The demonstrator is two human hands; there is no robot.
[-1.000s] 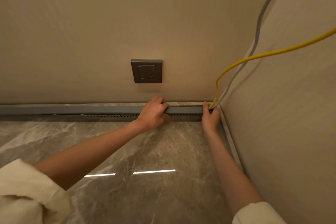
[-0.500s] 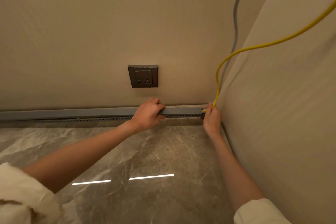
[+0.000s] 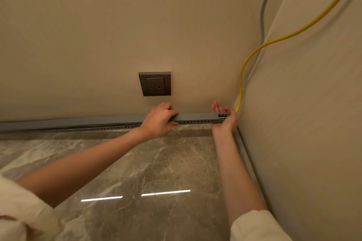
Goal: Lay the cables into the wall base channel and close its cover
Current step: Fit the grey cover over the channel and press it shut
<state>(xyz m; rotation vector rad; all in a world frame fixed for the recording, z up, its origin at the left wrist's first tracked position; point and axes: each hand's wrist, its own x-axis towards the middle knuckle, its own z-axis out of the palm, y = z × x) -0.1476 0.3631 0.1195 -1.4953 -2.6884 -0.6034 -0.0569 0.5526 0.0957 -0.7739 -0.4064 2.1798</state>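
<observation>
Left hand [image 3: 159, 121] we had clamped over the grey cover [image 3: 195, 117], pinning it to the slotted channel [image 3: 109, 127] along the wall base, presumably so it seated evenly. Our right hand [image 3: 225, 118] cupped the channel's corner end, fingers loosely curled, likely steadying where the yellow cable [image 3: 242, 82] and grey cable [image 3: 262, 15] dropped in.

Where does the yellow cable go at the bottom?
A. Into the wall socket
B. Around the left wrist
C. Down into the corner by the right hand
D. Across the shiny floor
C: the yellow cable drops along the corner of the walls and ends right beside the right hand at the end of the grey channel.
</observation>
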